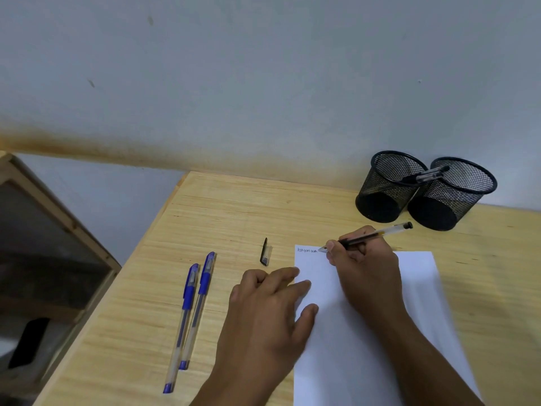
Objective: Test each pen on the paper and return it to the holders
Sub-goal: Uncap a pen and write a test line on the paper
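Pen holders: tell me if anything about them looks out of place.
One thing: a capped black pen lies across the touching rims of the two mesh pen holders, bridging them instead of standing inside either. Both holders are upright and look undamaged.

The right hand (363,268) is held curled in a writing grip, with thumb and forefinger pinched together near its far end and the forearm stretched back toward the lower right. The left hand (269,306) is laid flat, palm down, its fingers (301,285) extended and slightly spread toward the right, its forearm angled down to the lower edge.
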### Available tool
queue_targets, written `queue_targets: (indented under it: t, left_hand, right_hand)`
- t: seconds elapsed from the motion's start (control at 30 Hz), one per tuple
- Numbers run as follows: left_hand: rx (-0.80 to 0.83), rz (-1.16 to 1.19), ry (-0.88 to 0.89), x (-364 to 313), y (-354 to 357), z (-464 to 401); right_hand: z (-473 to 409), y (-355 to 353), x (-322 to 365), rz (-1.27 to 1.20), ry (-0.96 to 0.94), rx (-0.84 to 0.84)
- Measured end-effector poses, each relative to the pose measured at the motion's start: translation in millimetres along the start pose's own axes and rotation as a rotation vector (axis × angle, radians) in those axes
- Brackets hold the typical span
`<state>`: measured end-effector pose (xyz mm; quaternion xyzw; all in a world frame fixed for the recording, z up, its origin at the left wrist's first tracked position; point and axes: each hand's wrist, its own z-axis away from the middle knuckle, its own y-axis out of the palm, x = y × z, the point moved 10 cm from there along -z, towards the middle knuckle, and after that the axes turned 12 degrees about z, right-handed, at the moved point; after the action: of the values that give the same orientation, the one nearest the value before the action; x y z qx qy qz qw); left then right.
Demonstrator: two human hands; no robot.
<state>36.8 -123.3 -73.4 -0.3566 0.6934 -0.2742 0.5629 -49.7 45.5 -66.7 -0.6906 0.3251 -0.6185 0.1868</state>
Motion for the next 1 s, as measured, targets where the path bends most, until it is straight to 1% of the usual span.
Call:
queue_targets:
  t: [0.13, 0.3, 0.4, 0.53, 0.63, 0.73, 0.8, 0.83, 0.9, 1.0]
  left_hand:
    - [0.046, 0.005, -0.012, -1, 3, 1]
    - [0.082, 0.022, -0.032, -6, 0, -2]
    - [0.098, 0.085, -0.056, -6, -2, -3]
    - [0.09, 0.147, -0.057, -7, -3, -2]
    - [0.038, 0.283, -0.088, -4, -9, -2]
    - [-0.104, 0.403, -0.157, -1, -27, -4]
    - [-0.224, 0.347, -0.205, 5, -46, -10]
    - [-0.253, 0.292, -0.223, 9, -52, -14]
    - [-0.224, 0.198, -0.267, 19, -55, -26]
    - [-0.1, 0.009, -0.321, 27, -48, -36]
  right_hand:
    - [0, -1, -11, -0.126, 0.1, 0.022]
    - [-3, -5, -23, -0.361, 0.232, 0.051]
    - [0, -9, -21, -0.461, 0.25, 0.082]
    - [15, -19, -15, -0.494, 0.236, 0.103]
    - [29, -26, -11, -0.505, 0.213, 0.125]
    - [40, -32, -10, -0.515, 0.197, 0.149]
    - [46, -35, -9, -0.549, 0.203, 0.16]
    - [49, -37, -9, -0.568, 0.205, 0.162]
    - [52, -41, -7, -0.599, 0.209, 0.169]
    - [56, -47, -6, -0.625, 0.211, 0.173]
